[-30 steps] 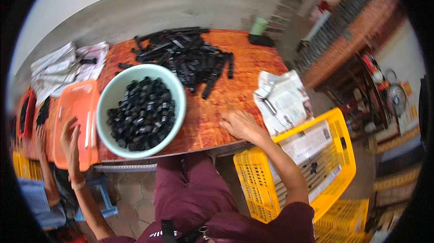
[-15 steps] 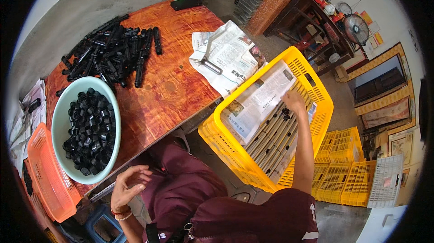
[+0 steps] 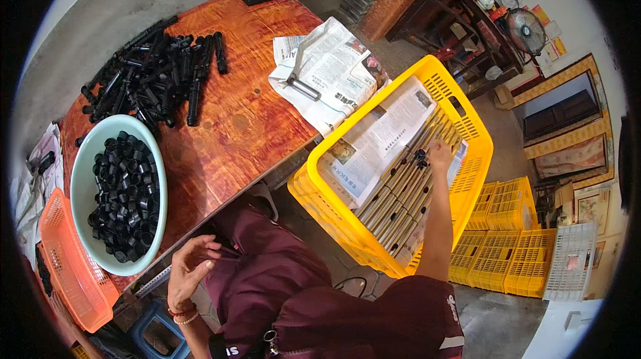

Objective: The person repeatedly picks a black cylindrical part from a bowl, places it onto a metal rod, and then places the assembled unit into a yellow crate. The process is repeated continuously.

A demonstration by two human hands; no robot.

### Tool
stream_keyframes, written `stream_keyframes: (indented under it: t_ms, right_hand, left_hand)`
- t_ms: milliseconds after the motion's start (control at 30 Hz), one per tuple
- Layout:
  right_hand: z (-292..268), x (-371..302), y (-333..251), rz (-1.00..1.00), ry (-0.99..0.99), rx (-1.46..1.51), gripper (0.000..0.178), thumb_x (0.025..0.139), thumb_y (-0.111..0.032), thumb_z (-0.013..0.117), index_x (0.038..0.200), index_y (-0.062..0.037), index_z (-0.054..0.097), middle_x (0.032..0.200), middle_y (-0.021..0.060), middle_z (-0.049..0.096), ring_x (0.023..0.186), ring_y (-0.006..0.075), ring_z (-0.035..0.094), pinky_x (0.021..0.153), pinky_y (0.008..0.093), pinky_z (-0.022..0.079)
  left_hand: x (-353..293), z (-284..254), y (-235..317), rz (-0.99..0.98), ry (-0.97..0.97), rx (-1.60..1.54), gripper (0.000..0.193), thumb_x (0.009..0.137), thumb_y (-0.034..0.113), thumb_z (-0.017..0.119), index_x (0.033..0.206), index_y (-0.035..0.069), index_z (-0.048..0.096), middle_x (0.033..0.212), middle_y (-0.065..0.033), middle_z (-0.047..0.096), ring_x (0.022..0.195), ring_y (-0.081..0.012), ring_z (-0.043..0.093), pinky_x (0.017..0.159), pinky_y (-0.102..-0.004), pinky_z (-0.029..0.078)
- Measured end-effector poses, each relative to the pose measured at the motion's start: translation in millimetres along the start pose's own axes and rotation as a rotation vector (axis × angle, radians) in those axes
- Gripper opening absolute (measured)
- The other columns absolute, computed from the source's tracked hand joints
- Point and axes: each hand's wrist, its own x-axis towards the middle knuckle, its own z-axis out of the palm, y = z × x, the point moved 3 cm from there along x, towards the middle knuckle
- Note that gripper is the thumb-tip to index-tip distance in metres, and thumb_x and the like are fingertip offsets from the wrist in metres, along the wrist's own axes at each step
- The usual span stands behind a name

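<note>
My right hand (image 3: 439, 156) reaches into a yellow plastic crate (image 3: 302, 184), its fingers closed beside a small cluster of black pieces (image 3: 420, 158). Whatever it grips is hidden. Under that hand lie several long, thin metal rods (image 3: 387, 207) in rows, with black bits among them, on newspaper lining (image 3: 374, 148). Over my lap, near the table edge, my left hand (image 3: 192, 271) hangs with fingers loosely bent and apart, nothing visible in it. Closest to it is a pale green basin (image 3: 162, 215) full of short black plastic caps (image 3: 130, 192).
A heap of black tubular parts (image 3: 153, 68) lies on the reddish wooden table (image 3: 234, 118). Newspaper (image 3: 337, 68) bearing a clear-and-black tube (image 3: 304, 88) covers its right corner. An orange basket (image 3: 77, 265) stands at left; yellow crates (image 3: 497, 262) are stacked at right.
My right hand has shifted slightly down within the crate, toward the black cluster. My left hand stays in nearly the same pose. The whole view has tilted a little.
</note>
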Motion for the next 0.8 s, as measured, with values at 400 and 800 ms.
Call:
stream_keyframes:
  t_ms: [400,800]
  right_hand:
    - [1.7,-10.3,-73.4,0.044,0.038,-0.622,0.060,0.080,-0.048,0.063,0.112,0.0016,0.056,0.118,0.0195,0.053,0.112,0.0379,0.049,0.091,0.0462,0.045]
    - [-2.0,-17.3,-82.3,0.141,-0.030,-0.042,0.050,0.079,-0.027,0.061,0.117,0.0034,0.053,0.095,0.0222,0.062,0.089,0.0324,0.063,0.082,0.0383,0.050]
  left_hand:
    - [11.1,14.5,-1.1,-0.004,-0.058,0.072,0.046,0.081,0.010,0.069,0.122,-0.001,0.052,0.107,-0.0103,0.061,0.093,-0.0149,0.059,0.082,-0.0282,0.048]
    - [9.4,21.0,-13.7,0.007,-0.095,0.020,0.041,0.083,0.008,0.067,0.120,-0.001,0.053,0.104,-0.0087,0.061,0.092,-0.0144,0.059,0.082,-0.0275,0.048]
